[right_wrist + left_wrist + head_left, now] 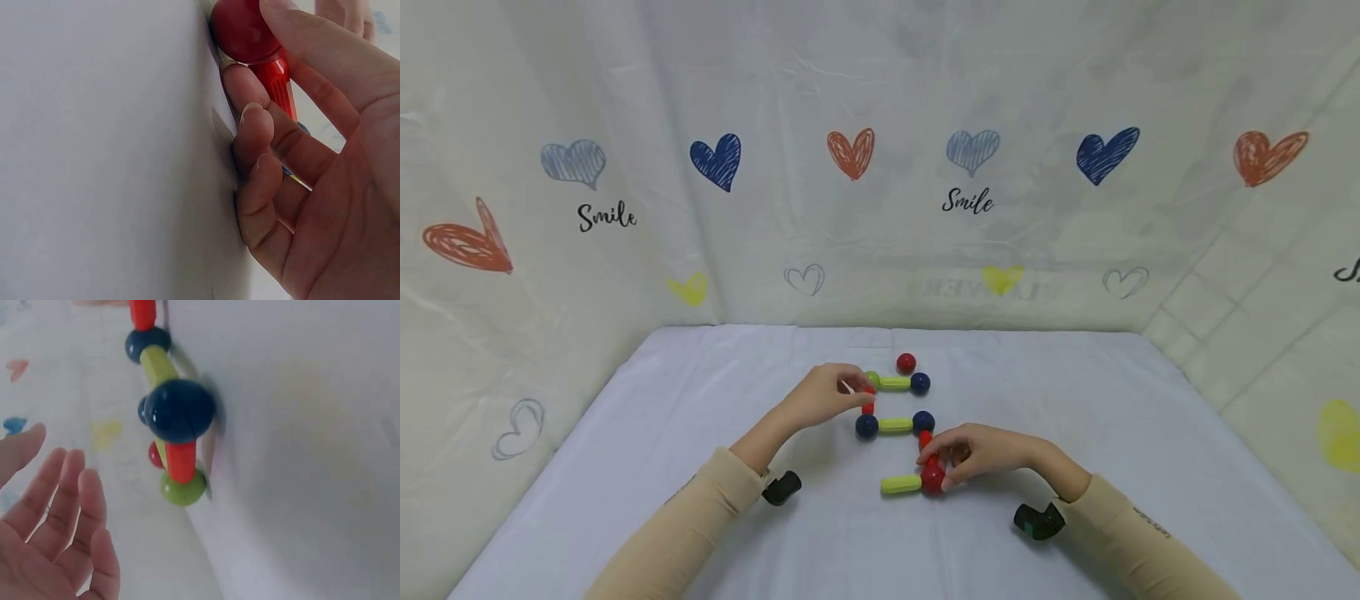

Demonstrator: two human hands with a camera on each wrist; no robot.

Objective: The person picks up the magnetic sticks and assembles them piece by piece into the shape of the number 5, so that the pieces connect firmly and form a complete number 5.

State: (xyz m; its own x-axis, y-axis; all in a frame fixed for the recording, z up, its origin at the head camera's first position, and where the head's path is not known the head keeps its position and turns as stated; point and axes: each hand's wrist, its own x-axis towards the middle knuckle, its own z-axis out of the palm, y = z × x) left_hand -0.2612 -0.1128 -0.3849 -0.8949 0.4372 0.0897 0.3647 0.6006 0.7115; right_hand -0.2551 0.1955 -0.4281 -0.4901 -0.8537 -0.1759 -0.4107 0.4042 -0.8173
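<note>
A zigzag chain of balls and short rods lies on the white-covered table. Its far row runs from a green ball (872,380) along a yellow-green rod to a dark blue ball (921,383). A red rod (182,464) joins the green ball to another blue ball (867,427). My left hand (823,394) hovers beside that rod; its fingers stand apart from it in the left wrist view. At the near end, my right hand (988,450) pinches the red ball (244,31), thumb on the ball and fingers around the adjoining red rod (274,84). A yellow-green rod (901,484) extends left from this ball.
A separate red ball (906,362) sits just beyond the chain's far row. Behind the table (1037,375) hangs a white backdrop (895,242) printed with hearts. Black wrist cameras are worn below both hands, close over the cloth.
</note>
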